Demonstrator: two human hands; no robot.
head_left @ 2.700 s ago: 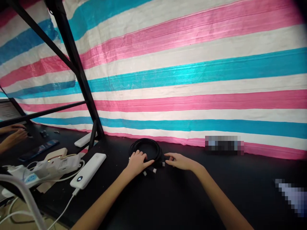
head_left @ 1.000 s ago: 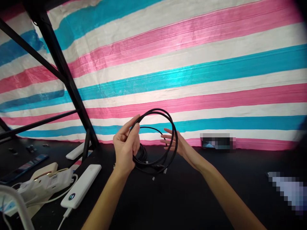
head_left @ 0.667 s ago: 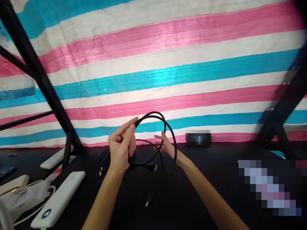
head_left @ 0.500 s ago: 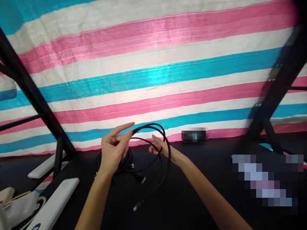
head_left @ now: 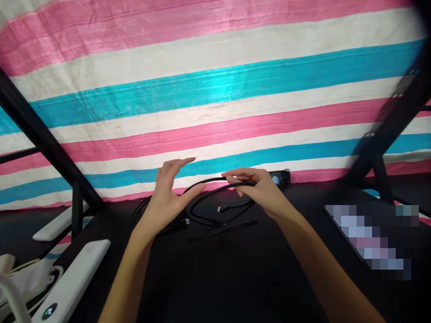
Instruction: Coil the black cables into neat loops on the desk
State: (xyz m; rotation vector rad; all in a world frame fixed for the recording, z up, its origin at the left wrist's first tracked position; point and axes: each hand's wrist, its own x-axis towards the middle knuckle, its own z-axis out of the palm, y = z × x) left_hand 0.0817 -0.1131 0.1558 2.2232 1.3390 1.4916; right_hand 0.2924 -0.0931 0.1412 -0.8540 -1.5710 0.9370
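A looped black cable (head_left: pixel 201 197) hangs from my right hand (head_left: pixel 257 186), whose thumb and fingers are closed round it. One pale-tipped connector (head_left: pixel 221 209) of a cable shows below that hand, and another cable end lies blurred further down. To the left, my left hand (head_left: pixel 171 193) is open, its thumb and fingers spread beside the loop with nothing between them. Behind and below my left wrist lies a second bundle of black cable (head_left: pixel 143 208), partly covered by the hand. A small light plug (head_left: pixel 187 221) sticks out from it over the black tabletop (head_left: pixel 215 278).
A white bar-shaped device (head_left: pixel 79 278) with a small round display lies at the left, near white adapters and cords (head_left: pixel 25 287). A small dark device (head_left: pixel 280 178) stands at the back. A blurred-out screen (head_left: pixel 367 237) lies right. Black frame legs (head_left: pixel 43 134) rise before a striped sheet (head_left: pixel 215 85).
The cable loop has passed from my left hand to my right, which has closed on it. My left hand has opened. The view has shifted slightly.
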